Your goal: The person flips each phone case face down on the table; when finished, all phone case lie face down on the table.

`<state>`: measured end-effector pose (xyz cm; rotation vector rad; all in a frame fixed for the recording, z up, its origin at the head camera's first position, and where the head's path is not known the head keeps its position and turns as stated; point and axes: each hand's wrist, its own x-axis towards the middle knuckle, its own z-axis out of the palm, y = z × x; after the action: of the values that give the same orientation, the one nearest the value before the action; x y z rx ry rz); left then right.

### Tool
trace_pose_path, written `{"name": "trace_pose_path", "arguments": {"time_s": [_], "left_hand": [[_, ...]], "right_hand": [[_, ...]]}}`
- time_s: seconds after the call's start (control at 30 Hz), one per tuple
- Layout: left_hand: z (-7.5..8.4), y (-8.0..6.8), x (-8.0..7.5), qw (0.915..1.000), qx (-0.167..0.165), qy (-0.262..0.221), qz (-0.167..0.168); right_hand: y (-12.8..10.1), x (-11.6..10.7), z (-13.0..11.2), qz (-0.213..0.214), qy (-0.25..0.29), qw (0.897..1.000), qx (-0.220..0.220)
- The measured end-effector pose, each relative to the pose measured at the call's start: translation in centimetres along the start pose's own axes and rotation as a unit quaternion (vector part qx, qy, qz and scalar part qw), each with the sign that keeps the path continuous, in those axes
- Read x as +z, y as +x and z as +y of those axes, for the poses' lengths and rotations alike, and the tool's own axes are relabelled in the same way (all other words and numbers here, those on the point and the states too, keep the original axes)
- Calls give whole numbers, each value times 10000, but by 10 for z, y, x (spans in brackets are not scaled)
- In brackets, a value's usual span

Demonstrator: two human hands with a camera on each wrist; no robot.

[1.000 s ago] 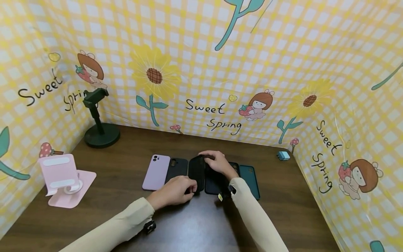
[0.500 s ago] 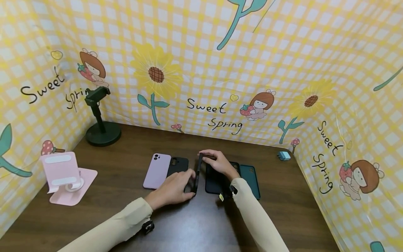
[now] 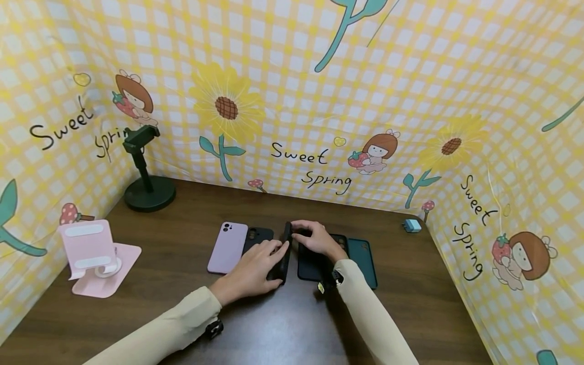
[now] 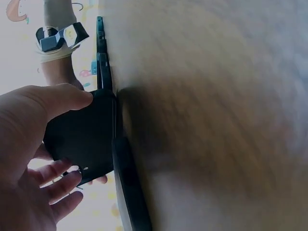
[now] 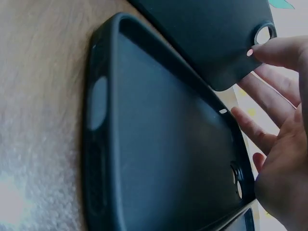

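Note:
Between the two hands a black phone case (image 3: 286, 258) stands tilted up on its long edge. At its near part, my left hand (image 3: 253, 268) holds it, the thumb (image 4: 72, 98) on one edge and the fingers spread toward its far side. Toward the far end, my right hand (image 3: 316, 239) pinches it; the right wrist view puts the thumb by the camera hole of the case (image 5: 216, 43). Left of it lie a lilac phone case (image 3: 227, 248) and a dark grey one (image 3: 258, 237), partly hidden by the left hand. Another black phone case (image 5: 168, 134) lies hollow side up beneath the right hand.
A teal phone case (image 3: 362, 261) lies at the row's right end. On the left stand a pink phone stand (image 3: 93, 258) and a dark green round-based stand (image 3: 149, 195). A small blue-white charger plug (image 3: 412, 225) sits at the back right, by the checked cloth wall (image 3: 292, 91).
The black phone case has turned from showing its broad face to standing nearly edge-on, then leaned slightly. My left fingers have spread up along it, while my right hand stays near its far end.

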<state>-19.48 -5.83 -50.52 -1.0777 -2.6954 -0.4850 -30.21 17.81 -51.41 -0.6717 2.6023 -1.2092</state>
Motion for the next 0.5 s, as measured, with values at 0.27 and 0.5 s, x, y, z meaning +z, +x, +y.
{"name": "trace_pose_path", "arguments": {"time_s": [0.27, 0.5], "left_hand": [[-4, -1, -1, 9996, 40, 81, 276], [-5, -3, -3, 9992, -22, 105, 390]], "right_hand": [[0, -1, 2, -233, -411, 9987, -212], [-1, -2, 2, -289, -809, 9958, -302]]}}
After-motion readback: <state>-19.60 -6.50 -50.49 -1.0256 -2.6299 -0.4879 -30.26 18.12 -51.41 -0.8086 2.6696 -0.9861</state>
